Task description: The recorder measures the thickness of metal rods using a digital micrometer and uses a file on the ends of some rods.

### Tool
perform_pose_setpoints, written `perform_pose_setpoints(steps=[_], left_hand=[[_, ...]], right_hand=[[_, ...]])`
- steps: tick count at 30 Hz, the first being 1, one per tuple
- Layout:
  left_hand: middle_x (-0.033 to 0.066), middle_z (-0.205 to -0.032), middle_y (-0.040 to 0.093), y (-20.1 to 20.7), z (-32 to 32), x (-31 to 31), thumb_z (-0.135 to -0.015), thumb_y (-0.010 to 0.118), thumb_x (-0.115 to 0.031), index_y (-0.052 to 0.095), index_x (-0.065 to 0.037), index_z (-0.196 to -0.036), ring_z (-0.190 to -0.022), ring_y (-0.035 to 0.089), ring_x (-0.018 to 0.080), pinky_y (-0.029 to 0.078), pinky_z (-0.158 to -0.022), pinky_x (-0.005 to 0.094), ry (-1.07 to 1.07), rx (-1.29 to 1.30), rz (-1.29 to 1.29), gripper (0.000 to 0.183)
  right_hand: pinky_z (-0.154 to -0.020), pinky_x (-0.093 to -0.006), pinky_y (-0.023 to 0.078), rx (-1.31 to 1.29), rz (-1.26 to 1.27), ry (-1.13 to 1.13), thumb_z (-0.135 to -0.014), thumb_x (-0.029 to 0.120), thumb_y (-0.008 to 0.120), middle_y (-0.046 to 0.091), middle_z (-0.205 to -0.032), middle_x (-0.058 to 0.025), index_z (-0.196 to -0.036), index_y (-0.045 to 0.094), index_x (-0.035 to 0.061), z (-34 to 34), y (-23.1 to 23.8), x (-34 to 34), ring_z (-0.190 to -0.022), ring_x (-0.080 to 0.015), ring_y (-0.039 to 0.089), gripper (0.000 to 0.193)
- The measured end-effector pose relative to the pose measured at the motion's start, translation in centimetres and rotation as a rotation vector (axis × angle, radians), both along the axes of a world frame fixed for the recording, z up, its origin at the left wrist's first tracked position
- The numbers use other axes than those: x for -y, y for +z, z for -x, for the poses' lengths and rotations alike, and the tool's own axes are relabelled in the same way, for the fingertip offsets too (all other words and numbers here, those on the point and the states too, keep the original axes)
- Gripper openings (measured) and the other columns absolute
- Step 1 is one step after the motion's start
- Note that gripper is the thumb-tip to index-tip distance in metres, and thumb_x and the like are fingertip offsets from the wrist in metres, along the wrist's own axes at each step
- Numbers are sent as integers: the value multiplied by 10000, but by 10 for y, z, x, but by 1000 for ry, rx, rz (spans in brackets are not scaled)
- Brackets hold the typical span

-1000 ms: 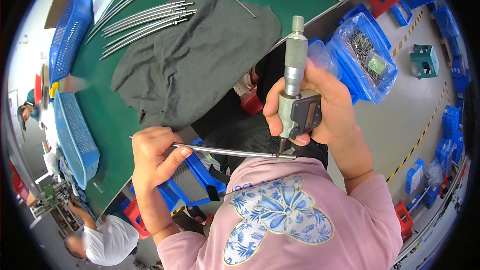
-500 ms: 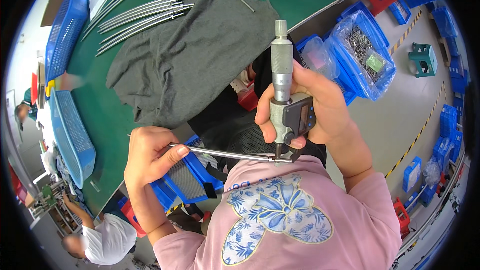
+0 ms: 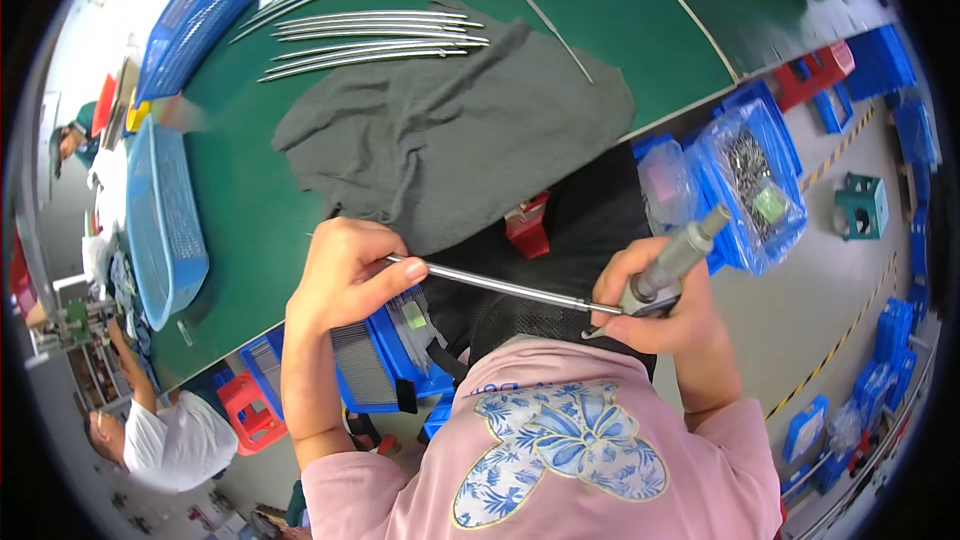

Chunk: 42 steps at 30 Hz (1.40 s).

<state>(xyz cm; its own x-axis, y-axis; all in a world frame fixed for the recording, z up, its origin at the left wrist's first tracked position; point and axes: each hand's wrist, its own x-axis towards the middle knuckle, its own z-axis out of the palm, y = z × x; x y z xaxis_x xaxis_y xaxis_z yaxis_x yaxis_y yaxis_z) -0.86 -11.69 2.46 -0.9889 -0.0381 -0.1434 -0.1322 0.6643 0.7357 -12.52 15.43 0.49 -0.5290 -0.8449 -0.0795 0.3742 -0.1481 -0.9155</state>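
Observation:
My left hand (image 3: pixel 350 275) is closed round one end of a thin metal rod (image 3: pixel 510 288), thumb pressed along it. The rod slants down to the right, and its far end reaches the micrometer (image 3: pixel 672 265). My right hand (image 3: pixel 665 310) grips that grey micrometer by its frame, with the thimble tilted up to the right. Fingers hide most of the frame, so I cannot tell whether the jaws touch the rod. Beyond my hands a dark grey cloth (image 3: pixel 450 130) lies rumpled on the green table (image 3: pixel 640 30). Several similar rods (image 3: pixel 375 35) lie across its far edge.
A thin strip (image 3: pixel 550 28) rests partly on the cloth. Blue baskets (image 3: pixel 165 230) line the table's left side. Blue bins of metal parts (image 3: pixel 750 180) stand right of the table; a bin of rods (image 3: pixel 370 365) sits below its near edge. A co-worker (image 3: pixel 180 435) is at lower left.
The micrometer has tipped from upright to leaning right and moved right and slightly down. My left hand and the rod have shifted right. The whole view has turned a little.

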Motion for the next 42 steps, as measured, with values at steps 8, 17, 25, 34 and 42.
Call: perform_pose_setpoints(steps=[8, 17, 25, 34, 42], left_hand=[[69, -608, 479, -6, 5, -11, -666, 642, -228, 546, -27, -679, -525, 463, 202, 352, -464, 294, 108, -229, 82, 224], [75, -767, 566, -28, -23, -102, -766, 566, -128, 565, 0, -926, -640, 519, 140, 405, -566, 255, 170, -149, -610, 205], [167, -916, 548, -42, 13, -131, -842, 500, -92, 458, 25, -1029, -781, 587, 196, 502, -665, 268, 396, -320, -1569, 225], [143, -844, 564, -33, 5, -127, -823, 527, -59, 505, 39, -894, -724, 597, 180, 508, -654, 259, 427, -211, -1374, 123], [132, -833, 555, -28, 4, -126, -815, 535, -49, 503, 42, -881, -705, 602, 176, 514, -654, 261, 460, -195, -1313, 116]], right_hand=[[-497, -205, 406, -116, -37, -275, -594, -36, 648, 578, -647, -70, -705, 562, -10, -3, 1, 10, -569, -89, 546, 143], [-508, -214, 400, -244, -44, -344, -602, -5, 658, 581, -674, -44, -712, 573, 11, -2, -2, 17, -578, -84, 531, 141], [-512, -208, 396, -237, -142, -239, -587, -4, 666, 582, -678, -37, -720, 579, 8, -5, -4, 6, -581, -68, 528, 160], [-344, -199, 371, 479, 73, -196, -801, 608, 250, 569, -666, -150, -802, 548, -27, 15, 6, 15, -446, -130, 499, 702], [-317, -240, 371, 764, 92, -108, -828, 575, 219, 565, -650, -176, -784, 550, -33, 17, 4, 25, -391, -178, 481, 694]])
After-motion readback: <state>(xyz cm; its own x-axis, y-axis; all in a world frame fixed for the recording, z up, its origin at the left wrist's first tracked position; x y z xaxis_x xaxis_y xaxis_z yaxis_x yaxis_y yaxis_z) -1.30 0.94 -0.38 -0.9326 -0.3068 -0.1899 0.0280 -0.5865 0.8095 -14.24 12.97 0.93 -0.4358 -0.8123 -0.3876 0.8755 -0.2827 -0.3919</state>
